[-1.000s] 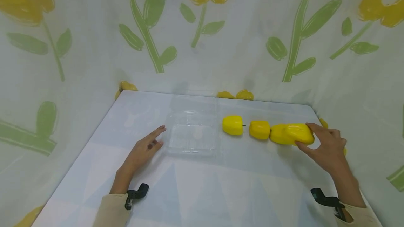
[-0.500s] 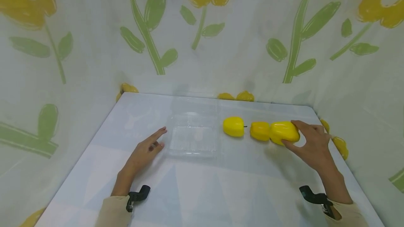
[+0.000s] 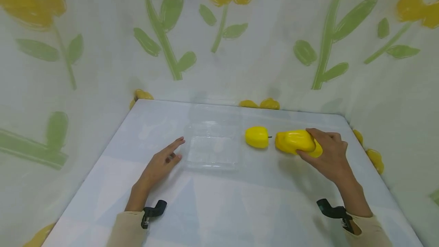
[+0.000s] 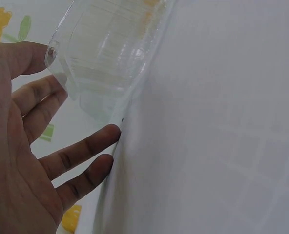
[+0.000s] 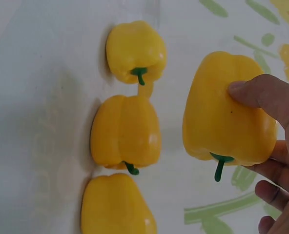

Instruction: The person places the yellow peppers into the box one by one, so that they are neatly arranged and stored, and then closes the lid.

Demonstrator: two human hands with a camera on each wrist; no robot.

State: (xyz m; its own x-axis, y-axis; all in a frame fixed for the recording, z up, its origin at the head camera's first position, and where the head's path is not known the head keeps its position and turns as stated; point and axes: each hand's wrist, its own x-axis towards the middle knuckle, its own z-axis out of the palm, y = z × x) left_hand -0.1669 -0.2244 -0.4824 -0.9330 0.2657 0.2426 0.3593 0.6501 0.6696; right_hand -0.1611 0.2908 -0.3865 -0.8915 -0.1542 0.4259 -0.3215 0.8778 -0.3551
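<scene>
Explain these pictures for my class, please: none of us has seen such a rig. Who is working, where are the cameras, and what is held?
There is no robot, just a person's two bare hands. The wide views come from a camera worn on the head; the close ones come from a small black camera on each wrist. On the pale white-and-blue table lie a clear rectangular plastic container and three blocky yellow bell peppers in a row. The right hand holds a fourth yellow bell pepper with a green stem. The left hand has its fingers at the container's edge.

Muted, diffuse light — soft shadows
</scene>
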